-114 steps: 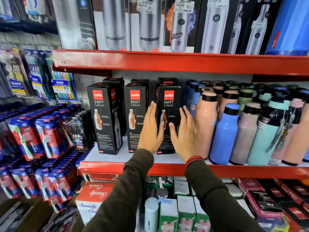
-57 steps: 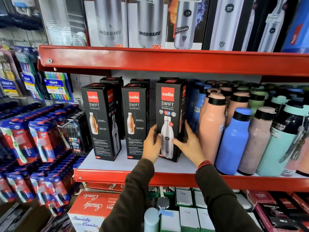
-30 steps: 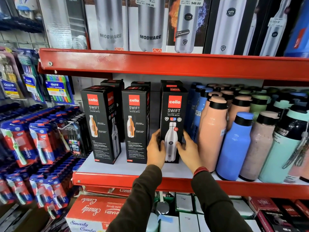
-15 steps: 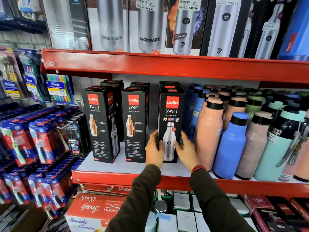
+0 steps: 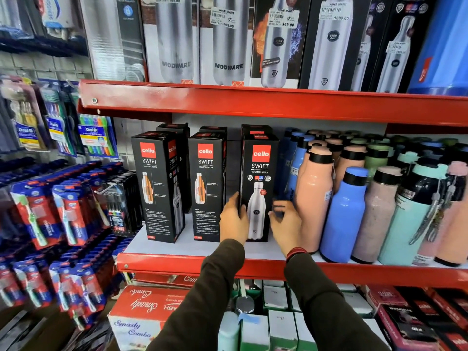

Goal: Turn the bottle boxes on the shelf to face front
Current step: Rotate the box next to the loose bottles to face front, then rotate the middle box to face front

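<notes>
Head view. My left hand is cupped against the lower left edge of the rightmost black cardboard Cello Swift bottle box, thumb on its front face, fingers wrapped round the side. My right hand sits at the box's lower right edge with fingers curled and loosely parted; it is blurred, and I cannot tell whether it touches the box. The box stands upright on the white-topped, red-edged metal shelf, near centre frame, its silver-bottle panel facing me.

At 9 o'clock from it stands the middle black Cello Swift box, upright, showing a panel with an orange-toned bottle. Further toward 9 o'clock, the leftmost black Cello Swift box stands angled, two faces visible. More black boxes stand behind these three.

At 3 o'clock from the held box, just beside my right hand, stands a peach plastic bottle with a black collar, then a blue bottle with a black collar.
</notes>
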{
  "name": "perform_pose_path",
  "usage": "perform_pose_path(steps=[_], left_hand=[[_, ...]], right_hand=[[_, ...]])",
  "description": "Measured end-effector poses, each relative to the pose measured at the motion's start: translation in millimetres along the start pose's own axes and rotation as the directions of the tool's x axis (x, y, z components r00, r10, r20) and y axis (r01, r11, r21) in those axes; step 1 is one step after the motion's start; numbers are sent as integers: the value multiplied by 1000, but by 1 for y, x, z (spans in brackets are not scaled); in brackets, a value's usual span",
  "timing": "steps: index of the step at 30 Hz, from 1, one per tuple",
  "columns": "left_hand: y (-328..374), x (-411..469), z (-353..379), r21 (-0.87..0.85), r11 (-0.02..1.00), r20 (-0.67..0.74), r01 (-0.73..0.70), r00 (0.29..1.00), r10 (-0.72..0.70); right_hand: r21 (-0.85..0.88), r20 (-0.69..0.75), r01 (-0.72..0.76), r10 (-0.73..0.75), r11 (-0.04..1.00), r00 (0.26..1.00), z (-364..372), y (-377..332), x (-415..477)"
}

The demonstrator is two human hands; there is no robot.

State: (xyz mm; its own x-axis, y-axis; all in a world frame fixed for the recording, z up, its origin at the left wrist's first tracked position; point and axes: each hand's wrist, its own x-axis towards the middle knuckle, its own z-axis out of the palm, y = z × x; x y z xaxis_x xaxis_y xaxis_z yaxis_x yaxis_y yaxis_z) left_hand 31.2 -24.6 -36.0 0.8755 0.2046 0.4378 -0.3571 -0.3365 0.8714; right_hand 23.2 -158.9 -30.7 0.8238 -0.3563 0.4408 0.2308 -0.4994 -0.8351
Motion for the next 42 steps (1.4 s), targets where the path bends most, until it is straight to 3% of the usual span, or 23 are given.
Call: perform_pose_path(steps=[4,10,15,21,26,30,38,42], left_hand=[[12,-14,-16,-41,988,-69,-150,987,147],[16,-19,-44,43,935,-255,-353,901,352],[2,-8,-70,59,965,-343,-257,902,261],[-23,10,-88,-7,997,-245,-83,966,79],[-47,23,-95,-35,998,-166,54,984,-59],[-55,28,-101,-42,998,-155,55,986,-61],[-55,28,-107,-180,982,-124,52,989,-75],[-52,19,-107,-344,936,-102,74,988,-115]], right_hand=[[66,-84,87,-81,994,993,-4,-10,-16],[193,-19,204,-204,960,979,9,-33,-38],[239,165,149,-191,960,968,33,-44,-46],[202,315,84,-146,976,938,67,-48,-44],[80,336,72,-95,994,937,93,-48,-42],[52,311,48,-62,998,949,105,-48,-44],[205,239,2,-52,979,970,112,-50,-53],[200,192,1,-40,980,981,111,-54,-52]])
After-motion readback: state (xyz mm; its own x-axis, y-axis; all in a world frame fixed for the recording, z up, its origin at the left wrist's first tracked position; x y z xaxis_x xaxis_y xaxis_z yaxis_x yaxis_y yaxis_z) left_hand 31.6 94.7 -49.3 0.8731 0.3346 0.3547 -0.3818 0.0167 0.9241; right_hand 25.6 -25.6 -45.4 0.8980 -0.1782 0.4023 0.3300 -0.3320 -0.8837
